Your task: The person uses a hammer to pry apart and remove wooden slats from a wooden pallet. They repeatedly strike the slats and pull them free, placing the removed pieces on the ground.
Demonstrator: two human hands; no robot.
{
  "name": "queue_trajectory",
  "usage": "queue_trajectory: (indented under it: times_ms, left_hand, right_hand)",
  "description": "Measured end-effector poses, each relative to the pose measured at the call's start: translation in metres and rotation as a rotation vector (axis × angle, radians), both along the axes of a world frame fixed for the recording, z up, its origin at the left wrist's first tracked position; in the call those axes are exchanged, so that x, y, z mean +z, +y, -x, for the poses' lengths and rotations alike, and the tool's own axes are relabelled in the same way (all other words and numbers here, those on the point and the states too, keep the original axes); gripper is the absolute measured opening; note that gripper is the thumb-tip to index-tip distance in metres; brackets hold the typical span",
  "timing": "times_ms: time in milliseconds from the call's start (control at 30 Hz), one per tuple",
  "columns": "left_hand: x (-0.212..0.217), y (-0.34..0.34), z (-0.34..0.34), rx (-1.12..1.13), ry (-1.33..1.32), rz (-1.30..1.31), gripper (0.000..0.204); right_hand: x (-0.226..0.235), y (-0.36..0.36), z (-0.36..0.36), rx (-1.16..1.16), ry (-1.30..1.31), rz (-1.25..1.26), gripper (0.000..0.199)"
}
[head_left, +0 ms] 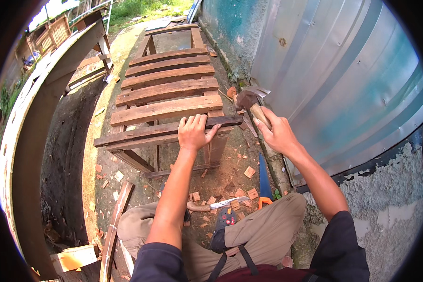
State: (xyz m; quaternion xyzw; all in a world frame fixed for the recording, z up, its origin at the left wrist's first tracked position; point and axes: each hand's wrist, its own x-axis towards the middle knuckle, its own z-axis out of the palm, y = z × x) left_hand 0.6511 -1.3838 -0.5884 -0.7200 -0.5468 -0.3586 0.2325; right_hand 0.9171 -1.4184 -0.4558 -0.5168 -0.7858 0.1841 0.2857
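A slatted wooden frame (167, 91), like a low bench, stands in front of me with several brown slats across its top. Along its near end lies a darker wooden slat (141, 133), whose ends reach past the frame on both sides. My left hand (192, 134) grips this dark slat right of its middle, fingers over the top and thumb stretched along it. In my right hand (278, 134) is a claw hammer (246, 99), held by its wooden handle. Its head is raised just beyond the slat's right end, apart from the wood. Any nails are too small to make out.
A blue-bladed handsaw (264, 176) and a long knife (227, 203) lie on the ground near my legs, among wood chips (250, 172). Corrugated metal sheeting (343, 84) borders the right side. A wooden strip (113, 225) and a wood block (75, 257) lie at lower left.
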Motion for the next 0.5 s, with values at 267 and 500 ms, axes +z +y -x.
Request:
queue_trajectory:
  times_ms: [267,500]
  left_hand:
    - [0.001,0.003,0.0,0.012,0.007,-0.01,0.049]
    - [0.0,0.0,-0.004,0.011,0.02,0.01,0.047]
  right_hand:
    - [0.002,0.007,-0.008,0.041,-0.099,0.011,0.049]
    - [-0.025,0.01,-0.012,0.032,-0.15,0.02,0.046]
